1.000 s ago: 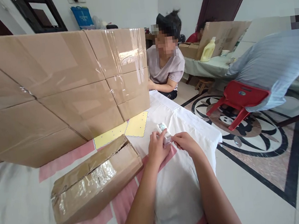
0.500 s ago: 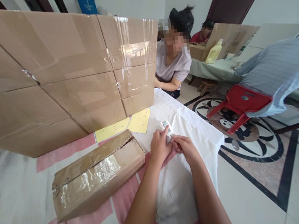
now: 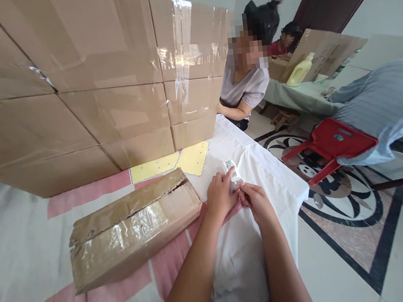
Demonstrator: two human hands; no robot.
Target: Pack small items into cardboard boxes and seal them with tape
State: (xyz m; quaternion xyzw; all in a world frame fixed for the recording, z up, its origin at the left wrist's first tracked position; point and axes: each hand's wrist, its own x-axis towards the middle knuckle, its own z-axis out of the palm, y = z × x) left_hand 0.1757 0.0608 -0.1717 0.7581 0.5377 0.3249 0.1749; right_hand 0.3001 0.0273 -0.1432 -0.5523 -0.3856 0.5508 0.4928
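My left hand (image 3: 222,193) is closed around a small white packet (image 3: 229,166) with greenish print, its index finger lying along the top. At the packet's near end, my right hand (image 3: 255,201) pinches with thumb and fingertips. Whatever lies between those fingertips is too small to make out. Both hands are over the cloth-covered table (image 3: 234,258), close to its right edge. To the left of my hands lies a long brown cardboard box (image 3: 138,229), its top flap lifted slightly along a torn, taped seam.
Large taped cartons (image 3: 110,103) form a wall along the table's far side. A person (image 3: 247,79) sits beyond their right end. A red plastic stool (image 3: 344,138) stands on the floor to the right, with another person (image 3: 384,107) on it. A yellow bottle (image 3: 300,71) stands on a farther table.
The view has tilted and shifted a little, so the surroundings sit differently in the picture. Both hands keep nearly the same hold at the white packet.
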